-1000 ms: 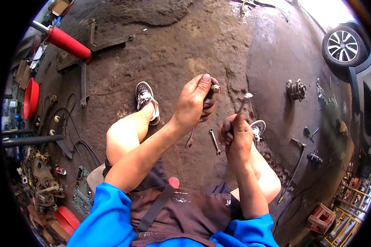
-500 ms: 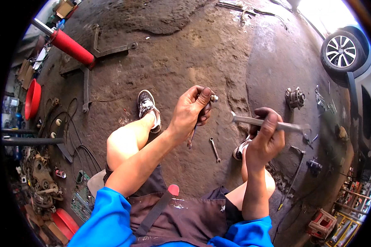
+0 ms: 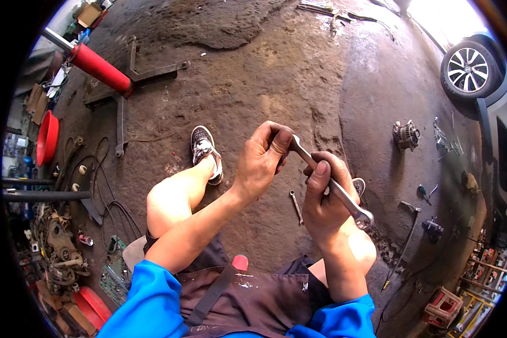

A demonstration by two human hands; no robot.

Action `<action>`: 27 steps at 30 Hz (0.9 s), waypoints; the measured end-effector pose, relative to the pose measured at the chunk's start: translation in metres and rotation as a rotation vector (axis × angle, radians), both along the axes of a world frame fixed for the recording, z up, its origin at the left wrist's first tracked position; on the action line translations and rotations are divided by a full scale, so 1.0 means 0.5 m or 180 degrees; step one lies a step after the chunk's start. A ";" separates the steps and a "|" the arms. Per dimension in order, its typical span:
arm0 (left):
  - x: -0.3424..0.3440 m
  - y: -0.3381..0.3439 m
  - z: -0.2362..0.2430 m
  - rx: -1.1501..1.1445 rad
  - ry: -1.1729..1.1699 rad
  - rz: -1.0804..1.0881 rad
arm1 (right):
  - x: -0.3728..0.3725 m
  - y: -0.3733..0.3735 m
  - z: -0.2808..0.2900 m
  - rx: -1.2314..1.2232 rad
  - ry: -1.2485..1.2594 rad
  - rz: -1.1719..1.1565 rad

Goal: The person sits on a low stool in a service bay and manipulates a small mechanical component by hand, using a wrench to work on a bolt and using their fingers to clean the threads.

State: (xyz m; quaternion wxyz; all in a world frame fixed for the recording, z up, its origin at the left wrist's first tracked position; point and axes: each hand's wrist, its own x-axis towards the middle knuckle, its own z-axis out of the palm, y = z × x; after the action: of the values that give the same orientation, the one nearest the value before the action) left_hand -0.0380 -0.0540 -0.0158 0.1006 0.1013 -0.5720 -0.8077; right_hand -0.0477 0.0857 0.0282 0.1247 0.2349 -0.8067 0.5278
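Below both hands [image 3: 290,174], small wrench [image 3: 296,207] on floor [image 3: 265,84]

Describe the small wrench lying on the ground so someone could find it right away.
Start at the person's two hands, raised over the dirt floor between the knees. Just below them, between the left hand and right hand, a small wrench lies flat on the floor. Unlike the long wrench that both hands hold, it is short and untouched.

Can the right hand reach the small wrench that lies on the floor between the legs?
Probably yes, but not at once. The small wrench lies uncovered on the floor just below the right hand, yet that hand grips a long wrench, which the left hand holds at its other end.
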 end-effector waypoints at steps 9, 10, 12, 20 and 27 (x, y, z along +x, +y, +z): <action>-0.005 -0.017 -0.001 -0.0012 0.0038 0.0170 | 0.025 -0.021 -0.027 0.0392 0.0853 0.0525; -0.006 -0.018 -0.005 -0.0084 0.0041 0.0191 | 0.026 -0.020 -0.027 0.0398 0.0862 0.0535; -0.005 -0.015 -0.005 -0.0339 0.0000 0.0229 | 0.027 -0.016 -0.024 0.0425 0.0883 0.0549; -0.007 -0.013 0.020 -0.1113 0.0258 -0.0145 | 0.008 0.038 0.011 -0.0135 -0.0104 0.0577; -0.002 -0.028 0.032 -0.0276 0.0042 -0.0631 | -0.010 0.068 0.019 -0.0008 0.0412 0.0863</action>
State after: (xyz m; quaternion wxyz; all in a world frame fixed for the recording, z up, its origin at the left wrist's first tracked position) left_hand -0.0390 -0.0681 0.0000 0.0283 0.0345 -0.6129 -0.7889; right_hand -0.0528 0.1194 0.0377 0.1044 0.3750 -0.7571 0.5246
